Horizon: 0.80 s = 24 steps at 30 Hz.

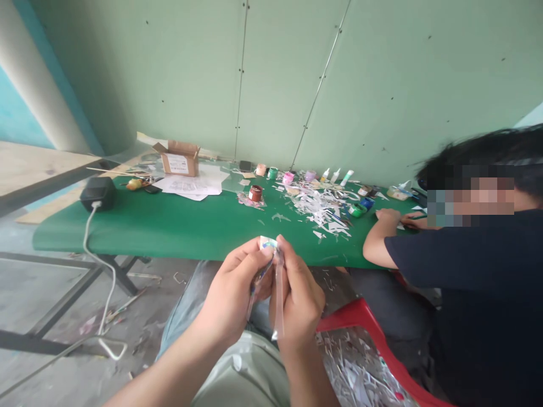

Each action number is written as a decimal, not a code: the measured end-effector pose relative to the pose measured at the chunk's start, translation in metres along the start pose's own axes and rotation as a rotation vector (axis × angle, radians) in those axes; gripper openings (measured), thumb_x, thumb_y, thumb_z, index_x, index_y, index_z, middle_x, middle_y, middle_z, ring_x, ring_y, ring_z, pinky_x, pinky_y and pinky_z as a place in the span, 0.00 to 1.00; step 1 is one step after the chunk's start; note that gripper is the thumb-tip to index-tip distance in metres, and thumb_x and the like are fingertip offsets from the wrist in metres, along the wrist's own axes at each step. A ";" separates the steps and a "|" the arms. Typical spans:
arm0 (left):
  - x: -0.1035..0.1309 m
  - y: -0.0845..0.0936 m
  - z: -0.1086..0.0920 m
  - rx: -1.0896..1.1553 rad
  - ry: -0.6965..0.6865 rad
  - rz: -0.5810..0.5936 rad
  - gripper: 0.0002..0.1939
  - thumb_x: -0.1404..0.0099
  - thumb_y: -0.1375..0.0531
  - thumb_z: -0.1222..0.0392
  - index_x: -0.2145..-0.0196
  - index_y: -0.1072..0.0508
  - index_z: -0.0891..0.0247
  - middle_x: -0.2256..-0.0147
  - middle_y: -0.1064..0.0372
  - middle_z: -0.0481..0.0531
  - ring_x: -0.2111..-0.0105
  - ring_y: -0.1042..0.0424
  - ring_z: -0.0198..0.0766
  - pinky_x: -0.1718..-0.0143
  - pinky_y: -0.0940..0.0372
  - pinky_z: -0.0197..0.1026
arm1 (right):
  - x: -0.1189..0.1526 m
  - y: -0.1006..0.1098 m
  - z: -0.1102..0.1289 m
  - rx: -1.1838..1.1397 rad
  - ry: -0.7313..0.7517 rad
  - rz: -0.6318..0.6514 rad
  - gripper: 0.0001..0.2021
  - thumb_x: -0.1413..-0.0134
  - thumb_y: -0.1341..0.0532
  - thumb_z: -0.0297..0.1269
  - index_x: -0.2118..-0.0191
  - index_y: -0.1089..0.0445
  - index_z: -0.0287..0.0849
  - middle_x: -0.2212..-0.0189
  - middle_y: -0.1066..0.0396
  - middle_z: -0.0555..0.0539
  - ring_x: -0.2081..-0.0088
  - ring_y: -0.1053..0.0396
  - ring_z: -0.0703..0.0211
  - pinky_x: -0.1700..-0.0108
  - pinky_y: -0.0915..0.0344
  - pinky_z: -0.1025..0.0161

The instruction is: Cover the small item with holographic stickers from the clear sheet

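Observation:
My left hand (231, 294) and my right hand (299, 297) are raised together in front of me, above my lap. Between their fingertips they pinch a small white piece with coloured marks (268, 243). A thin clear plastic sleeve (278, 294) hangs down from it between the two hands. What else is inside the sleeve is too small to tell. The green table (178, 226) lies just beyond my hands.
On the table sit a cardboard box (180, 159), white papers (193, 183), a brown paint pot (255, 193), several small paint pots and glue bottles (335, 176), paper scraps (324, 206) and a black adapter (97, 193) with a white cable. A seated person (479, 265) works at the right. A red tray (365, 362) holds scraps.

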<state>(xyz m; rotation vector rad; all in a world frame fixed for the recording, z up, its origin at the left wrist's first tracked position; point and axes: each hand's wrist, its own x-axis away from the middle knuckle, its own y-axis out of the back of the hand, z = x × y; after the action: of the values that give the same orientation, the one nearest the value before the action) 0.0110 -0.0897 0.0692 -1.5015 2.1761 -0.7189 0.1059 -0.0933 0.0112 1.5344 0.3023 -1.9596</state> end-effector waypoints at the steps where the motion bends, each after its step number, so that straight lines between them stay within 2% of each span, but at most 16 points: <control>1: 0.000 0.000 0.000 -0.001 -0.003 0.000 0.17 0.41 0.33 0.54 0.78 0.36 0.63 0.86 0.50 0.38 0.85 0.56 0.24 0.84 0.54 0.29 | 0.000 0.000 0.000 0.001 -0.004 0.001 0.22 0.35 0.44 0.25 0.37 0.32 0.40 0.67 0.20 0.44 0.67 0.21 0.57 0.63 0.25 0.66; 4: 0.000 0.002 0.003 -0.034 -0.022 0.003 0.17 0.41 0.34 0.53 0.77 0.35 0.63 0.84 0.47 0.39 0.84 0.52 0.25 0.82 0.51 0.29 | -0.001 0.002 0.001 0.012 -0.015 0.005 0.22 0.33 0.46 0.26 0.37 0.33 0.41 0.68 0.21 0.45 0.71 0.23 0.59 0.66 0.26 0.66; 7: -0.002 0.006 0.006 -0.089 -0.055 -0.003 0.17 0.40 0.34 0.51 0.74 0.34 0.63 0.81 0.43 0.41 0.82 0.49 0.26 0.80 0.49 0.30 | -0.003 0.003 0.002 0.030 -0.012 0.000 0.21 0.32 0.46 0.27 0.37 0.33 0.41 0.69 0.22 0.44 0.70 0.23 0.60 0.66 0.27 0.67; 12: -0.005 0.012 0.007 -0.198 -0.056 0.013 0.17 0.38 0.35 0.48 0.73 0.35 0.62 0.80 0.45 0.41 0.81 0.50 0.28 0.79 0.50 0.32 | -0.002 0.004 0.001 0.040 -0.019 0.003 0.22 0.33 0.45 0.27 0.36 0.34 0.43 0.69 0.22 0.44 0.68 0.23 0.59 0.64 0.27 0.66; 18: -0.005 0.012 0.002 -0.319 -0.137 0.023 0.18 0.40 0.34 0.47 0.75 0.33 0.63 0.81 0.44 0.42 0.80 0.49 0.28 0.79 0.50 0.33 | -0.004 0.007 0.000 -0.001 -0.029 0.035 0.24 0.33 0.44 0.27 0.35 0.35 0.44 0.69 0.22 0.46 0.73 0.25 0.61 0.68 0.27 0.67; 22: -0.004 0.014 0.004 -0.261 -0.141 -0.024 0.19 0.40 0.34 0.46 0.76 0.34 0.63 0.81 0.45 0.42 0.81 0.49 0.28 0.78 0.48 0.32 | -0.008 0.009 0.000 -0.102 -0.056 0.082 0.23 0.34 0.45 0.26 0.36 0.33 0.45 0.60 0.19 0.43 0.63 0.20 0.57 0.61 0.23 0.65; 24: -0.005 0.016 0.004 -0.260 -0.124 -0.003 0.19 0.39 0.35 0.46 0.76 0.34 0.63 0.82 0.44 0.42 0.81 0.49 0.28 0.78 0.48 0.32 | -0.010 0.011 0.000 -0.155 -0.067 0.127 0.22 0.34 0.45 0.26 0.37 0.31 0.45 0.55 0.19 0.43 0.58 0.19 0.56 0.58 0.22 0.64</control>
<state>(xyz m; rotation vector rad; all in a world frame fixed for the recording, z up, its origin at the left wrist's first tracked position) 0.0035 -0.0814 0.0562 -1.6263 2.2393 -0.3425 0.1138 -0.0981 0.0228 1.3533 0.3126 -1.8399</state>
